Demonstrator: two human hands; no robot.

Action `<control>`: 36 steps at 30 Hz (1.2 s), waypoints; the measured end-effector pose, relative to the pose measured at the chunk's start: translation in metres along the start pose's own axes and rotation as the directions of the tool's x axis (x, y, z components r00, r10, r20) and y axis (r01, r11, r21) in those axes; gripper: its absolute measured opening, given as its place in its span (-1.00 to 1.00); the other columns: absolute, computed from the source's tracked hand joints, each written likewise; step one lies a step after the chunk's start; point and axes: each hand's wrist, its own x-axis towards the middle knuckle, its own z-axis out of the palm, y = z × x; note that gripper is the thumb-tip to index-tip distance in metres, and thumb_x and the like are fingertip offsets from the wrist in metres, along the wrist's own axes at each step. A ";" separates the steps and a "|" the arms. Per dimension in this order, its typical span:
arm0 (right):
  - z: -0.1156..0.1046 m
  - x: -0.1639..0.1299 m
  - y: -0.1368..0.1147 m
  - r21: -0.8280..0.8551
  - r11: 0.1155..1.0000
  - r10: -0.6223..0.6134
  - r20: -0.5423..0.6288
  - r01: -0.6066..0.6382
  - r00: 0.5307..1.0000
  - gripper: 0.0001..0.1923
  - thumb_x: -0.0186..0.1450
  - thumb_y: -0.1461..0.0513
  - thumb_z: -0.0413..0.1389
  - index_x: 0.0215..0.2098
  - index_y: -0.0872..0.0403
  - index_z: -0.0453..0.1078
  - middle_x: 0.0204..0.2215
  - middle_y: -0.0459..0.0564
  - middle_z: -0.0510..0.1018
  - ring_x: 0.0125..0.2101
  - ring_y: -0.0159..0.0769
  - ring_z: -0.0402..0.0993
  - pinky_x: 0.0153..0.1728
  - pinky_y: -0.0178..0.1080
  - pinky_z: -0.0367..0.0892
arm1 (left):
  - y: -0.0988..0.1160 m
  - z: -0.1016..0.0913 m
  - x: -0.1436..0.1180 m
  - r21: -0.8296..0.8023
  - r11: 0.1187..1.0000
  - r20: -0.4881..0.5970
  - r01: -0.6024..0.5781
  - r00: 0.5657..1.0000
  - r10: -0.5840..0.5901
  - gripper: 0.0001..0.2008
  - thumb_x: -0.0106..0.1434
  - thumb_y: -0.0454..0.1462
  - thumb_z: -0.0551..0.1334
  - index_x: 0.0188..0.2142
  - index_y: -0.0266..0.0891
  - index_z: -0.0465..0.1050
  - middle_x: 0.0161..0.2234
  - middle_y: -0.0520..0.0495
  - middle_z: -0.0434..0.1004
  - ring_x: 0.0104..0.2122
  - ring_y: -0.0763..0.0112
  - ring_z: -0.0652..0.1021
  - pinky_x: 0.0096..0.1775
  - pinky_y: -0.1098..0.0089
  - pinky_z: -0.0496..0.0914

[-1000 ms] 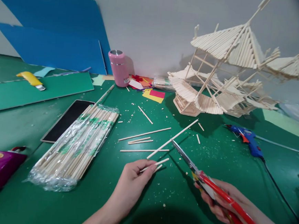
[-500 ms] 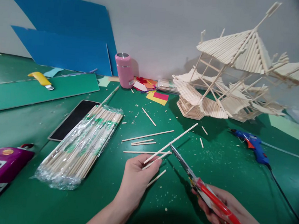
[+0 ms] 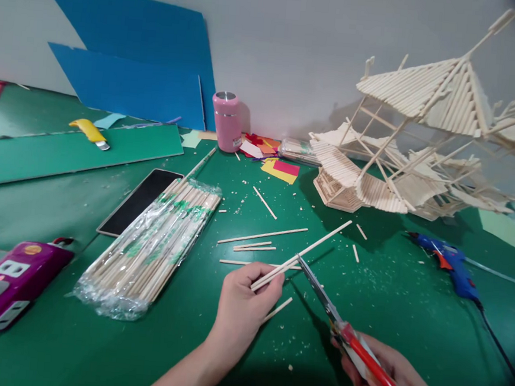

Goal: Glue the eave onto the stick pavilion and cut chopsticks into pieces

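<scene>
Between thumb and fingers, my left hand [image 3: 244, 299] pinches a long thin wooden stick [image 3: 325, 237] and a shorter one laid along it, both slanting up to the right. My right hand [image 3: 372, 368] grips red-handled scissors [image 3: 321, 293]. The tips of the blades meet the long stick just beyond the short one's end; whether they have cut into it I cannot tell. Several cut sticks [image 3: 263, 235] lie on the green table behind my left hand, and another short stick [image 3: 277, 310] lies beside it, partly hidden.
A stick-built model pavilion [image 3: 416, 104] stands at the back right, with a blue glue gun [image 3: 452, 262] before it. On the left are a plastic-wrapped bundle of sticks [image 3: 150, 250], a phone [image 3: 143, 199], a purple power strip [image 3: 18, 281] and a yellow cutter [image 3: 88, 130]. Behind stands a pink flask [image 3: 226, 122].
The view has shifted, so most things sit farther right. The short stick now lies close along the long one, with the scissor tips near its end.
</scene>
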 end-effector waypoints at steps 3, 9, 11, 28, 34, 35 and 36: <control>-0.002 0.000 0.004 0.022 1.000 -0.017 0.012 0.016 1.000 -0.38 -0.14 -0.06 0.25 -0.15 0.02 0.38 -0.52 -0.05 0.43 -0.70 -0.63 0.17 -0.72 -0.53 0.06 | 0.000 0.000 0.001 0.000 1.000 -0.003 -0.009 1.000 0.009 -0.85 -0.02 -0.23 0.22 -0.57 -0.30 0.45 -0.67 0.07 0.30 -0.63 0.55 0.22 -0.58 0.55 0.11; -0.004 0.001 0.001 0.085 0.996 -0.014 0.072 0.008 0.997 -0.38 -0.20 -0.04 0.29 -0.18 0.00 0.41 -0.56 -0.11 0.40 -0.69 -0.63 0.20 -0.74 -0.56 0.05 | -0.002 -0.002 0.003 0.019 0.999 0.013 -0.045 0.999 0.044 -0.85 0.00 -0.24 0.22 -0.57 -0.30 0.45 -0.66 0.07 0.32 -0.63 0.56 0.24 -0.58 0.56 0.13; -0.004 0.001 0.001 0.076 0.997 0.020 0.067 -0.025 0.998 -0.36 -0.19 -0.03 0.30 -0.16 0.03 0.39 -0.52 -0.07 0.43 -0.68 -0.61 0.23 -0.72 -0.55 0.09 | -0.003 -0.003 0.003 0.026 0.999 0.019 -0.043 0.999 0.043 -0.85 0.00 -0.24 0.22 -0.56 -0.30 0.45 -0.64 0.05 0.35 -0.61 0.55 0.26 -0.57 0.56 0.14; 0.001 0.001 0.003 0.094 0.996 -0.011 0.024 0.009 1.000 -0.49 -0.07 0.05 0.27 -0.18 0.09 0.37 -0.57 -0.12 0.38 -0.72 -0.65 0.20 -0.75 -0.56 0.04 | -0.002 -0.004 0.004 0.051 0.998 0.021 -0.047 0.999 0.046 -0.84 0.01 -0.21 0.23 -0.56 -0.28 0.44 -0.66 0.07 0.29 -0.62 0.55 0.22 -0.57 0.55 0.10; -0.001 -0.002 0.005 0.107 0.994 0.028 -0.006 -0.027 1.000 -0.47 -0.03 0.07 0.26 -0.14 0.10 0.34 -0.51 -0.08 0.42 -0.66 -0.62 0.27 -0.70 -0.55 0.11 | 0.000 -0.003 0.003 0.037 0.999 0.002 -0.034 0.999 0.034 -0.83 0.01 -0.21 0.22 -0.57 -0.28 0.43 -0.67 0.08 0.27 -0.61 0.55 0.21 -0.57 0.54 0.10; -0.001 -0.002 0.005 0.100 0.995 0.025 -0.007 -0.025 1.000 -0.47 -0.04 0.06 0.26 -0.14 0.09 0.34 -0.52 -0.09 0.41 -0.66 -0.61 0.27 -0.70 -0.55 0.11 | 0.001 -0.003 0.003 0.033 0.999 0.001 -0.032 0.999 0.032 -0.83 0.00 -0.21 0.22 -0.57 -0.28 0.43 -0.67 0.08 0.27 -0.62 0.55 0.21 -0.57 0.55 0.09; -0.001 -0.002 0.004 0.089 0.996 0.022 -0.003 -0.021 1.000 -0.45 -0.06 0.05 0.27 -0.14 0.09 0.34 -0.53 -0.09 0.41 -0.67 -0.62 0.26 -0.71 -0.55 0.10 | 0.001 -0.003 0.003 0.029 0.999 0.002 -0.030 1.000 0.030 -0.83 0.00 -0.21 0.23 -0.58 -0.29 0.43 -0.67 0.08 0.26 -0.62 0.56 0.20 -0.58 0.55 0.09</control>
